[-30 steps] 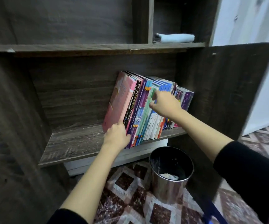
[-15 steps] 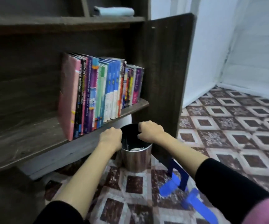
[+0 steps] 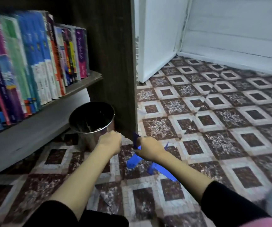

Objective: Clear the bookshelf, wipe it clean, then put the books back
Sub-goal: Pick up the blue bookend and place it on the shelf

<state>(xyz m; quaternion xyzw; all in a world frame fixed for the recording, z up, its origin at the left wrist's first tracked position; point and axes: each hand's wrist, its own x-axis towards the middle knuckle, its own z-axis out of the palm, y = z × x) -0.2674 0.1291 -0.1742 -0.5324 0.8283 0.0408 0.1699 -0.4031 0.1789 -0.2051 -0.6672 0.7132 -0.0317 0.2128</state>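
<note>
The books [image 3: 34,63] stand in a row on the shelf [image 3: 89,80] at the left. They stand up straight, packed close, with their spines facing out. There are blue, green, purple, red and pink ones. The picture is blurry there, so the words on them cannot be read.

A dark wooden side wall [image 3: 115,63] of the bookshelf stands just right of the books. Under the shelf, a shiny metal bin [image 3: 91,126] stands on the floor [image 3: 230,128], touching or almost touching that side wall. Something small and pale lies inside it.

Both hands are low down, away from the books. The left hand [image 3: 110,144] is at the near edge of the bin. Its fingers are curled in, but I cannot tell if they hold the rim. The right hand [image 3: 148,148] is just beside it, over a blue plastic thing [image 3: 163,172] on the floor. Its fingers are curled too, and a blue piece sticks up right next to them. I cannot tell if they grip it.

The floor has brown and white square tiles. A white wall [image 3: 158,38] stands behind the bookshelf.
</note>
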